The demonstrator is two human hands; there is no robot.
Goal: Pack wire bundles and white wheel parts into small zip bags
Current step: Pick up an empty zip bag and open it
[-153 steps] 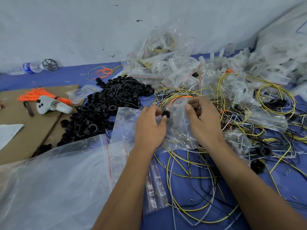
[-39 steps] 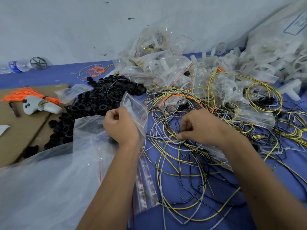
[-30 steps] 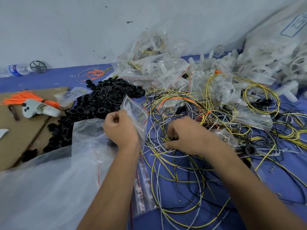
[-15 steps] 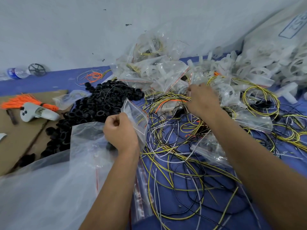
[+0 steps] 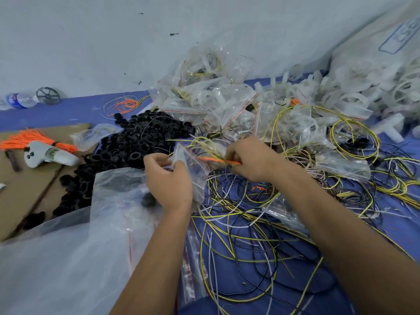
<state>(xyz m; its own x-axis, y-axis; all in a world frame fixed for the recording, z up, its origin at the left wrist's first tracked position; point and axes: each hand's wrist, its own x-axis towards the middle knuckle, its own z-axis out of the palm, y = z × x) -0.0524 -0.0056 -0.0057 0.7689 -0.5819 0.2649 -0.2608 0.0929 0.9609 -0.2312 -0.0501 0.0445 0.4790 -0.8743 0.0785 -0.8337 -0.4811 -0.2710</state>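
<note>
Left hand (image 5: 169, 178) pinches small zip bag (image 5: 193, 164) mouth open, presumably for loading, while right hand (image 5: 250, 160) grips a wire bundle (image 5: 213, 155) just at that opening.

In my left hand (image 5: 169, 183) I pinch the mouth of a small clear zip bag (image 5: 193, 165), its opening turned toward my right hand (image 5: 250, 161). My right hand grips a wire bundle (image 5: 216, 155) of yellow and orange strands, blurred, its end at the bag's mouth. More loose wires (image 5: 250, 235), yellow, black and white, lie tangled on the blue surface below my hands. Filled zip bags (image 5: 211, 98) are heaped beyond, against the wall. White wheel parts (image 5: 363, 94) pile up far right.
</note>
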